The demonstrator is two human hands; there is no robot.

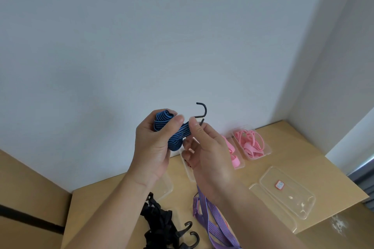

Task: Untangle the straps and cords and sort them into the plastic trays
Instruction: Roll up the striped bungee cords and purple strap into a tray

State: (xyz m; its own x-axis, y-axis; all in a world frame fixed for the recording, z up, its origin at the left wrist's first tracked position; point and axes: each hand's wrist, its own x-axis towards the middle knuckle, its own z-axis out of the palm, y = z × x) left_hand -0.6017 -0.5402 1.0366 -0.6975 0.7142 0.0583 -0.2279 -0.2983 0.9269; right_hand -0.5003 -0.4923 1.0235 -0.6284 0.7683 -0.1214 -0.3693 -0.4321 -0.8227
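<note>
A pale wall (pixel 182 26) rises behind a light wooden counter (pixel 303 147), above which we see both hands raised. The left hand (pixel 151 147) wraps its fingers and thumb around a folded bundle of blue strap (pixel 178 133), held in the air well above the counter. The right hand (pixel 210 159) pinches the strap's free end between thumb and forefinger, just below the dark metal hook (pixel 204 110). We judge the strap light, soft and elastic, so it will sag and spring back. The hook is the only stiff part, and the webbing beside it is the natural place to hold. The exposed length runs from lower left to upper right, ending at the hook, whose open curve turns up and back to the left. On the counter lie a black strap (pixel 162 226) with hooks, a purple strap (pixel 212 222), pink bands (pixel 252 143) in a tray, and an empty clear tray (pixel 293 206).
</note>
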